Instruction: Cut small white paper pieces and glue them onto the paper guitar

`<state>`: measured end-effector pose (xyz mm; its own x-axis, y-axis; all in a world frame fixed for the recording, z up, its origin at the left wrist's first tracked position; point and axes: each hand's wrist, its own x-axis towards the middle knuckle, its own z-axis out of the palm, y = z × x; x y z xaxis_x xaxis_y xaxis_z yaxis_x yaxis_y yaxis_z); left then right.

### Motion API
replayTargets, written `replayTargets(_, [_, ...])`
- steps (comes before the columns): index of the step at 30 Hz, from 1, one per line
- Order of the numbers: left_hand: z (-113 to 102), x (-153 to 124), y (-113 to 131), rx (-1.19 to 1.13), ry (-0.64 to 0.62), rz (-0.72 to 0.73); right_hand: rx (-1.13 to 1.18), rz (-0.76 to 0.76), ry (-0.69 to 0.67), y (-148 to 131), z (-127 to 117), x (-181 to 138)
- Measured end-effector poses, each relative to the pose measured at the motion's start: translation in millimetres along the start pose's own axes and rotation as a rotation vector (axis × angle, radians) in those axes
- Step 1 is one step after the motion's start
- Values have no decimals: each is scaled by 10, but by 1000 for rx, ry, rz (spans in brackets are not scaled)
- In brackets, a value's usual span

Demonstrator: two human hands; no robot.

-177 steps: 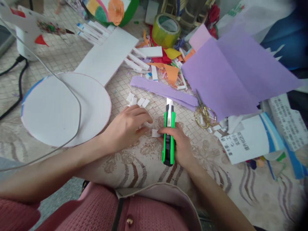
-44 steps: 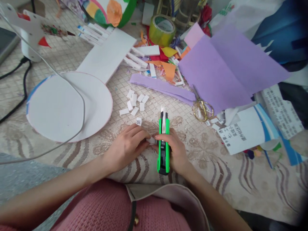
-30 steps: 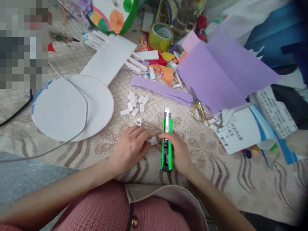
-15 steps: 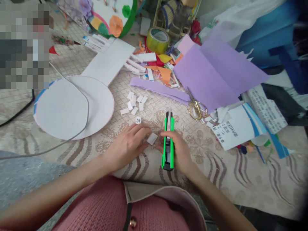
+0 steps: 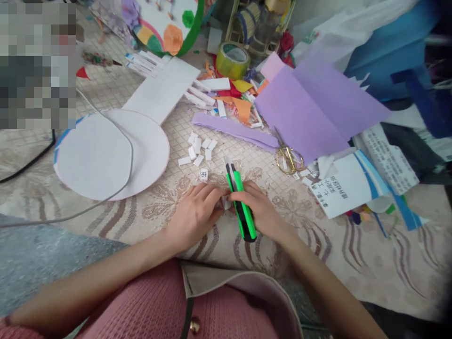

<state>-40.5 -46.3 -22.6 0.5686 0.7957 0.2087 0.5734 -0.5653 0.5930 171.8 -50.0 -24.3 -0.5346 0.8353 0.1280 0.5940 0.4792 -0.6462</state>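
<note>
Starting at the left of the frame: a white foam disc [image 5: 106, 155] lies flat on the patterned tablecloth [image 5: 353, 263], a grey cable [image 5: 123, 183] curving across it. A long white board [image 5: 164, 89] runs from the disc toward the upper middle.

Centre, lower half: left hand [image 5: 192, 216] rests on the cloth, fingers curled, tips pinching a small white foam piece [image 5: 225, 202]. Just right of it, touching the same piece, the right hand [image 5: 263, 212] is wrapped closed around a green utility knife [image 5: 242, 207], blade end tilted toward the upper left. Above the hands, a scatter of small white cut pieces [image 5: 197, 150]; one printed piece [image 5: 204, 175] lies just beside the left fingertips.

Upper middle: yellow tape roll [image 5: 233, 59]. A purple paper strip [image 5: 235, 132] sits below it. Right of that, gold scissors [image 5: 289, 157] partly under a large purple sheet [image 5: 314, 108]. Far right, printed paper [image 5: 342, 190].
</note>
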Motion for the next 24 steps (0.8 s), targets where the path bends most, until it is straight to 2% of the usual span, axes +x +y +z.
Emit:
replayTargets(2, [24,-9,35,26,23,-22,26,-33,-23,20,-43,6])
replayTargets(4, [35,-12,58,58,34,-41,57,-13,27,-4,-46,-17])
replayTargets(8, [30,-10,53,80,33,-54,64,206,270,-133,46,-135])
replayTargets(10, [18,-3,27,36,22,-34,45,272,322,-200,111,-194])
replayTargets(16, [-23,51,-71,-163,-17,100,21,257,328,-310,263,-248])
replayTargets(24, [1,56,-99,-139,-32,131,17,266,272,-276,294,-286])
